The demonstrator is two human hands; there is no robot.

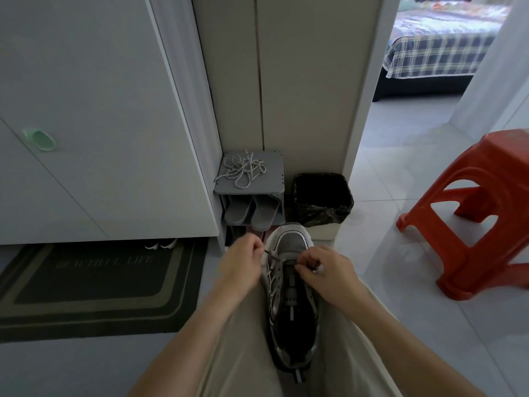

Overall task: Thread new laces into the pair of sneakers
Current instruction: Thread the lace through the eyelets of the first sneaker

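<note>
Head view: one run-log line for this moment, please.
sneaker: on lap | left hand: pinches dark lace | right hand: pinches it at eyelets | light laces: heaped on grey rack

One head cam only, wide-angle, facing fwd & down over the lap (237, 356); sneaker (292, 310) close under it, shoe rack (275, 173) just past, bed (438, 50) far off at top right

The bare left forearm (200, 319) and right forearm (380, 325) reach forward and converge. The left hand (243, 263), fingers curled, pinches the end of a dark lace (273, 255). The right hand (327, 272), knuckles up, pinches the same lace with bent fingertips.
</note>
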